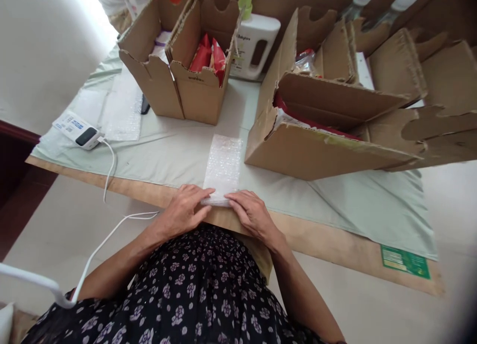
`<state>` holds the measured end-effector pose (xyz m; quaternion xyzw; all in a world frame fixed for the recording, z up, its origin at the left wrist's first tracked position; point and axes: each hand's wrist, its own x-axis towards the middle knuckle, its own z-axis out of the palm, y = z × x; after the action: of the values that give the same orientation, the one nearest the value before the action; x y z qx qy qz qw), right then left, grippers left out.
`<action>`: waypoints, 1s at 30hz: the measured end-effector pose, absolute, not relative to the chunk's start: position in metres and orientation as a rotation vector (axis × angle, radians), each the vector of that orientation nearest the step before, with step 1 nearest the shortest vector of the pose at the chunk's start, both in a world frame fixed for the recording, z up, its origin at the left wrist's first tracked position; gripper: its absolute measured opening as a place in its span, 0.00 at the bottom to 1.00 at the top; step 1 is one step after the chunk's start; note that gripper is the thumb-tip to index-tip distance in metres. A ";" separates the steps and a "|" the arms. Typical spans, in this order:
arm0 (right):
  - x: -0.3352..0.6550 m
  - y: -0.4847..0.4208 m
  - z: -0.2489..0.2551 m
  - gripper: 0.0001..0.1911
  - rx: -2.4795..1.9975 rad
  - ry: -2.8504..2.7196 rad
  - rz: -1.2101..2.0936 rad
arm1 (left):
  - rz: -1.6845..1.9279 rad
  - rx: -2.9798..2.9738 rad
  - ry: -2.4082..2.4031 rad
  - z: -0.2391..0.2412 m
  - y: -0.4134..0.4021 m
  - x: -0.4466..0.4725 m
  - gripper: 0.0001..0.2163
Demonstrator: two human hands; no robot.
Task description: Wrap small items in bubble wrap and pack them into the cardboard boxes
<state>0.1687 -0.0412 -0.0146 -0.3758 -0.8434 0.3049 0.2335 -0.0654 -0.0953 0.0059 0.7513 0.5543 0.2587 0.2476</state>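
A strip of bubble wrap [223,162] lies on the pale green cloth [175,150] at the table's near edge, running away from me. Its near end looks rolled or folded over something I cannot make out. My left hand [184,210] rests on the left of that near end, fingers curled and pressing on it. My right hand [251,212] presses the right side of the same end, fingers bent over the roll. Both hands touch the wrap and nearly meet at its middle.
Two open cardboard boxes [175,80] stand at the back left, one holding red packets [208,55]. A large open carton [320,135] sits right of the wrap. A white bottle [253,41], a white device [80,131] with a cable [110,170], and another bubble sheet [122,110] lie left.
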 end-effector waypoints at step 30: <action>0.155 -0.017 -0.026 0.12 -1.178 -2.316 0.505 | 0.999 1.640 1.808 -0.021 -0.054 -0.062 0.21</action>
<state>0.1548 -0.0174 -0.0258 -0.4315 -0.8484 0.1849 0.2447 -0.0615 -0.0539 -0.0215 0.6021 0.6638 0.3669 0.2495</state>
